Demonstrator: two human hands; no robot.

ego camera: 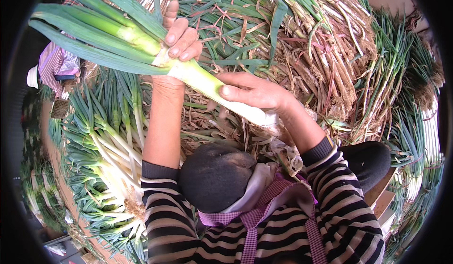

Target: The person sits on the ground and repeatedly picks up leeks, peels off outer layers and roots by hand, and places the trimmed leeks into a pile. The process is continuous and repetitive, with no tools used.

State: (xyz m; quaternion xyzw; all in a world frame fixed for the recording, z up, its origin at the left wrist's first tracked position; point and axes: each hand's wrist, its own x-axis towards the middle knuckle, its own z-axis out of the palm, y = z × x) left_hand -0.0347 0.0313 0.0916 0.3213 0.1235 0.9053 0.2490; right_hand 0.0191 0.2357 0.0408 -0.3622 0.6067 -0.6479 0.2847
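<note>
A thick green onion (pixel 219 90) slants across the view in front of me. Its broad green leaves fan out to the upper left and its white base points to the lower right. My left hand (pixel 182 41) is wrapped around it where the leaves split from the stalk, fingers bent over the top. Lower down, my right hand (pixel 254 92) holds the white shank, its thumb lying on top and the other fingers partly hidden. Near my right wrist, pale papery skin (pixel 288 154) hangs in loose, crumpled strips. The root end beside that wrist is blurred.
Dry, soil-brown onions (pixel 329 62) with roots and pink ties are heaped ahead. Cleaned white-stalked onions (pixel 116 157) pile up at my left. Tied bundles (pixel 430 133) stand at far right. Another person (pixel 58 62) bends down at upper left. My dark-clad knee (pixel 216 175) rises below my hands.
</note>
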